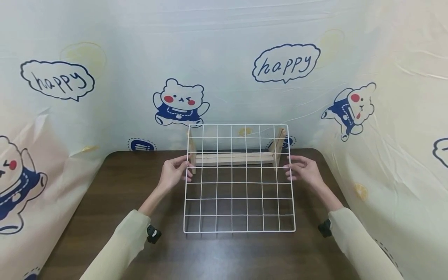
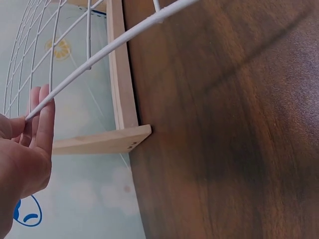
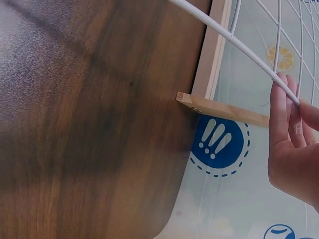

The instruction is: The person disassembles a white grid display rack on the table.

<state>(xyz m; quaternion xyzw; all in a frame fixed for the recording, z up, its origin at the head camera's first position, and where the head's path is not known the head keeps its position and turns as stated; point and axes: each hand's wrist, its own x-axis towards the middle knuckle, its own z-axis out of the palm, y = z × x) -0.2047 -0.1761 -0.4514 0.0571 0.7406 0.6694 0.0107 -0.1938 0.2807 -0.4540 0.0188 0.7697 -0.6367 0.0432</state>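
A white wire grid panel (image 1: 239, 182) is held up over the table, in front of a light wooden stand (image 1: 234, 158). My left hand (image 1: 174, 170) pinches its left side wire between thumb and fingers. On the opposite side my right hand (image 1: 303, 170) grips the right side wire in the same way. In the left wrist view the left hand (image 2: 30, 134) has its thumb on one side of the rim wire and fingers behind it. The right wrist view shows the right hand (image 3: 294, 134) pinching the other rim wire.
The stand has an upright side board (image 1: 279, 146) at each end and a crosspiece between them, near the table's back edge. Below lies a dark brown wooden table (image 1: 115, 194). A printed cloth (image 1: 227, 58) hangs around the back and sides.
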